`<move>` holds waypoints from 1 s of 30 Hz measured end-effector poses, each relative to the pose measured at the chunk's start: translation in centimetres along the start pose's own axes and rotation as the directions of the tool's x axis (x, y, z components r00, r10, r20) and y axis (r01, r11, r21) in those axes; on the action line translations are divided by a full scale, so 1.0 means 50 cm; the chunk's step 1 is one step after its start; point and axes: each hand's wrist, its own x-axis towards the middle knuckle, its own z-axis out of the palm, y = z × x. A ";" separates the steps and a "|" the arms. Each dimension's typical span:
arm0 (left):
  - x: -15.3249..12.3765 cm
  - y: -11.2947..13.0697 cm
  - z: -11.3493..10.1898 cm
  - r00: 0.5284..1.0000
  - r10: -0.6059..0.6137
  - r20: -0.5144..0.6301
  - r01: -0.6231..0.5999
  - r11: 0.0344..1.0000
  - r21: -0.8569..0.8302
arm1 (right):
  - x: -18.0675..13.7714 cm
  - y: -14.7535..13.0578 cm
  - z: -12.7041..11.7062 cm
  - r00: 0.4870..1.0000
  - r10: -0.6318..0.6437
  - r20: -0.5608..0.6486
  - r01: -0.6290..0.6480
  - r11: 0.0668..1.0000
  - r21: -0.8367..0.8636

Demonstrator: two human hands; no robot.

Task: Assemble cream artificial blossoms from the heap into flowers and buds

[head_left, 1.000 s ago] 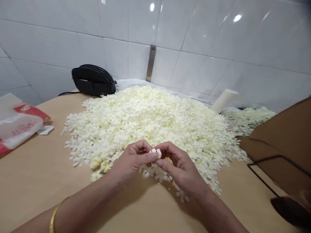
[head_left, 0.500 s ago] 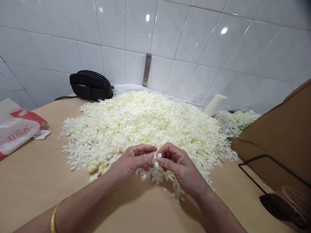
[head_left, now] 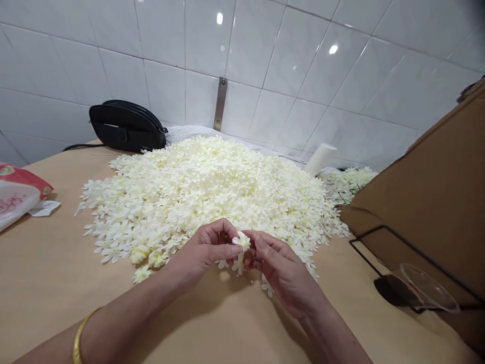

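Observation:
A big heap of cream-white artificial flowers (head_left: 212,187) covers the middle of a tan table (head_left: 49,283). At the heap's near edge my left hand (head_left: 206,250) and my right hand (head_left: 282,273) meet, both pinched on one small cream flower piece (head_left: 241,241) held between the fingertips. A gold bangle (head_left: 79,336) circles my left wrist. Loose flowers lie just under and beside my hands.
A black pouch (head_left: 125,125) with a cable lies at the back left by the tiled wall. A red-and-white plastic packet (head_left: 18,194) sits at the left edge. A brown cardboard box (head_left: 428,197), a black wire frame (head_left: 382,273) and a clear plastic cup (head_left: 428,292) stand on the right. A white roll (head_left: 319,157) leans behind the heap.
The camera has swung to the right and slightly down, bringing the cup into view. My hands stay together at the heap's edge, and the flower piece between the fingertips has turned.

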 end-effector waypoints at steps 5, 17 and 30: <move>-0.003 0.001 0.003 1.000 -0.004 0.000 0.004 1.000 0.024 | -0.009 0.007 0.007 0.994 -0.103 -0.041 0.102 0.994 -0.025; -0.003 0.000 0.011 0.988 -0.143 -0.066 0.133 0.982 -0.135 | -0.012 0.017 0.018 0.975 -0.214 -0.061 0.208 0.974 -0.092; 0.000 -0.010 0.008 0.994 -0.109 0.006 0.108 0.991 0.076 | -0.018 0.039 0.009 0.980 -0.137 -0.142 0.122 0.987 -0.109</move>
